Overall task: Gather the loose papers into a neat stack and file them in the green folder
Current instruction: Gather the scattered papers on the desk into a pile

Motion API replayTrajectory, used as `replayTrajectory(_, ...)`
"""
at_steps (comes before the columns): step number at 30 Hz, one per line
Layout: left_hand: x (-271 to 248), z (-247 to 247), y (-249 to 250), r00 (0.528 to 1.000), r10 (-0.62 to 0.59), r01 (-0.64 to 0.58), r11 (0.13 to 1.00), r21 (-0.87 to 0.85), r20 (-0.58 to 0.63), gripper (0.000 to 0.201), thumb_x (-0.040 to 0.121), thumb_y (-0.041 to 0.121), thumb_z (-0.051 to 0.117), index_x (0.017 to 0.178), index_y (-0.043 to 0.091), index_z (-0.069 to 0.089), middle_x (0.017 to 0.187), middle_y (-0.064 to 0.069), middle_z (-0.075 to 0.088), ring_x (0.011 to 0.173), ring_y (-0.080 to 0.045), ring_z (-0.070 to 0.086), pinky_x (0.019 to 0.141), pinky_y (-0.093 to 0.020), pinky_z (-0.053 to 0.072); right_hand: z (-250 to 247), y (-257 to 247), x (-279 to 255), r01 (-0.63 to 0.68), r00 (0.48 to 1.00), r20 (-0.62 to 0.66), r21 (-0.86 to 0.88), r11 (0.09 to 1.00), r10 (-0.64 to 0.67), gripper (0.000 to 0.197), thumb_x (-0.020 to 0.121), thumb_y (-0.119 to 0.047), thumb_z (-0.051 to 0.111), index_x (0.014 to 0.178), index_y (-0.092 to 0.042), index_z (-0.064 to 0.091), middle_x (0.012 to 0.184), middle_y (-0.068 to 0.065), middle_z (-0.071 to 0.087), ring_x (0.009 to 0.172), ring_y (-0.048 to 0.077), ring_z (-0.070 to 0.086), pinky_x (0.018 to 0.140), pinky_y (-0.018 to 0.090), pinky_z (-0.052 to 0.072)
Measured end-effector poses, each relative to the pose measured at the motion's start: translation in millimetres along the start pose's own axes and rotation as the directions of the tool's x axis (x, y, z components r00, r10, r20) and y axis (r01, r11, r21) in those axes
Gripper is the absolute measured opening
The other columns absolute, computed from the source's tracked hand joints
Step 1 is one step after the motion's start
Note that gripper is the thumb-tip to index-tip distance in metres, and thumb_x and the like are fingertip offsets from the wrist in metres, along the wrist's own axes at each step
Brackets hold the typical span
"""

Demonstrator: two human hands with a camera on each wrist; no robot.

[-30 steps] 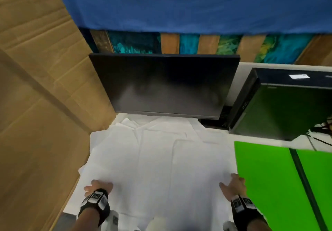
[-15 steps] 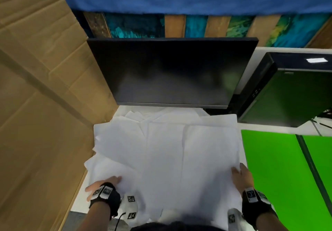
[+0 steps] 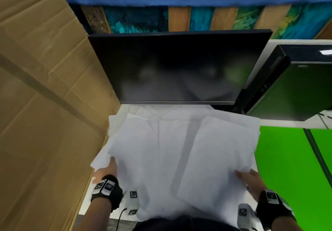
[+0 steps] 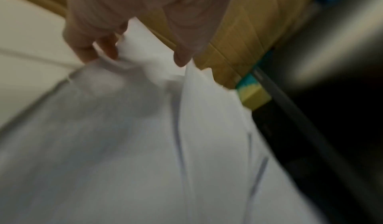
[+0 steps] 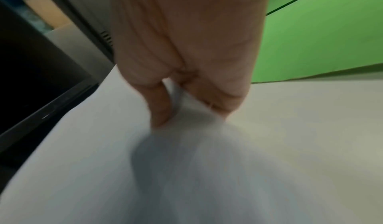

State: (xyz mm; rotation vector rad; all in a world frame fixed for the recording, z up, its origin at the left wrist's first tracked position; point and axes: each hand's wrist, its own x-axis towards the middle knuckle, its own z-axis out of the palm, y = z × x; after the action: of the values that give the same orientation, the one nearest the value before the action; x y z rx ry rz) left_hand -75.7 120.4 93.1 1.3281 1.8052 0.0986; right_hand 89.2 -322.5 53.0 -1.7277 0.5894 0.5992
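Note:
A loose pile of white papers (image 3: 179, 150) lies on the white desk in front of the monitor, sheets overlapping at odd angles. My left hand (image 3: 107, 169) grips the pile's near left edge; in the left wrist view the papers (image 4: 145, 129) sit pinched between fingers (image 4: 91, 54) and thumb. My right hand (image 3: 249, 182) holds the near right edge; in the right wrist view its fingers (image 5: 217, 103) and thumb pinch the papers (image 5: 207, 170). The green folder (image 3: 287, 168) lies open flat to the right of the pile, also visible as the green folder (image 5: 311, 47) beyond my right hand.
A large cardboard sheet (image 3: 45, 105) leans along the left side. A black monitor (image 3: 176, 69) stands right behind the papers, with a black computer case (image 3: 291, 87) at the back right. A strip of white desk (image 3: 287, 122) shows between case and folder.
Both hands have slid inward and forward, drawing the spread sheets into a narrower pile. The pile's side edges have curled up under the hands.

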Motion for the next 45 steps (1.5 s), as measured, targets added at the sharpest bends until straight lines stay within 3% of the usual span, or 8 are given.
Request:
replayTrajectory(5, -6, 16, 4, 0.984, -0.163, 0.165, 0.986, -0.017, 0.078, 0.121, 0.062, 0.084, 0.047, 0.144, -0.002, 0.028, 0.147, -0.023, 0.039, 0.132, -0.042, 0.042, 0.111, -0.051, 0.031, 25, -1, 2, -0.015, 0.999, -0.037, -0.113, 0.993, 0.011, 0.052, 0.069, -0.016, 0.082, 0.110, 0.012, 0.063, 0.103, 0.023, 0.070, 0.097, 0.036, 0.068, 0.085, 0.043, 0.054)
replayTrajectory(10, -12, 29, 5, 0.971, -0.108, 0.104, 0.994, 0.031, 0.215, 0.087, 0.062, 0.041, 0.078, 0.131, -0.002, 0.047, 0.125, -0.022, 0.060, 0.108, -0.041, 0.059, 0.099, -0.045, 0.047, 55, -5, -11, 0.071, 0.995, -0.057, -0.213, 0.974, -0.085, 0.041, 0.075, -0.003, 0.075, 0.108, 0.017, 0.062, 0.104, 0.027, 0.067, 0.089, 0.030, 0.064, 0.076, 0.037, 0.050)
replayTrajectory(14, -10, 30, 12, 0.967, -0.016, -0.002, 0.997, 0.072, 0.256, 0.109, 0.050, 0.061, 0.077, 0.135, 0.002, 0.046, 0.138, -0.019, 0.052, 0.126, -0.039, 0.049, 0.108, -0.046, 0.038, 46, -3, -15, 0.107, 0.991, 0.097, -0.150, 0.983, -0.093, 0.017, 0.073, 0.007, 0.073, 0.090, 0.010, 0.067, 0.106, 0.033, 0.066, 0.077, 0.026, 0.061, 0.065, 0.031, 0.054)
replayTrajectory(19, -12, 41, 19, 0.902, 0.183, -0.164, 0.983, -0.082, 0.391, 0.086, 0.056, 0.038, 0.087, 0.128, 0.006, 0.054, 0.128, -0.011, 0.061, 0.120, -0.034, 0.055, 0.105, -0.050, 0.044, 32, -7, -6, 0.130, 0.939, 0.340, -0.195, 0.972, -0.057, 0.085, 0.033, -0.033, 0.088, 0.103, 0.012, 0.068, 0.092, 0.022, 0.072, 0.078, 0.024, 0.069, 0.068, 0.027, 0.058)
replayTrajectory(29, -26, 42, 18, 0.852, 0.365, -0.479, 0.833, 0.276, 0.376, 0.024, 0.085, 0.003, 0.048, 0.104, -0.002, 0.061, 0.110, -0.023, 0.065, 0.104, -0.041, 0.060, 0.086, -0.042, 0.050, 47, -34, 7, 0.237, 0.954, -0.059, -0.451, 0.860, -0.294, 0.033, 0.081, -0.015, 0.068, 0.113, -0.003, 0.067, 0.110, 0.023, 0.070, 0.104, 0.038, 0.064, 0.082, 0.033, 0.046)
replayTrajectory(34, -14, 37, 12, 0.813, 0.302, -0.488, 0.819, 0.301, 0.498, 0.031, 0.085, 0.006, 0.058, 0.113, -0.007, 0.061, 0.119, -0.024, 0.063, 0.097, -0.031, 0.058, 0.081, -0.033, 0.044, 50, -38, 9, 0.172, 0.968, -0.065, -0.540, 0.824, -0.244, 0.043, 0.087, -0.012, 0.061, 0.129, -0.003, 0.057, 0.128, 0.025, 0.060, 0.119, 0.042, 0.056, 0.099, 0.042, 0.043)
replayTrajectory(40, -16, 46, 9, 0.943, 0.150, -0.141, 0.989, -0.052, 0.298, 0.062, 0.092, 0.045, 0.046, 0.128, -0.005, 0.051, 0.135, -0.027, 0.053, 0.121, -0.043, 0.052, 0.105, -0.051, 0.041, 97, -31, -4, 0.225, 0.974, 0.159, -0.620, 0.752, -0.161, 0.045, 0.087, -0.024, 0.061, 0.126, 0.000, 0.058, 0.129, 0.021, 0.060, 0.122, 0.036, 0.054, 0.099, 0.033, 0.043)
replayTrajectory(45, -15, 46, 6, 0.945, 0.144, -0.126, 0.989, -0.078, 0.292, 0.084, 0.083, 0.065, 0.048, 0.134, -0.003, 0.047, 0.140, -0.023, 0.049, 0.126, -0.040, 0.048, 0.108, -0.047, 0.037, 54, -65, 13, 0.251, 0.936, -0.036, -0.625, 0.739, -0.349, 0.039, 0.088, -0.017, 0.059, 0.125, -0.007, 0.057, 0.130, 0.021, 0.056, 0.109, 0.038, 0.061, 0.092, 0.037, 0.046)
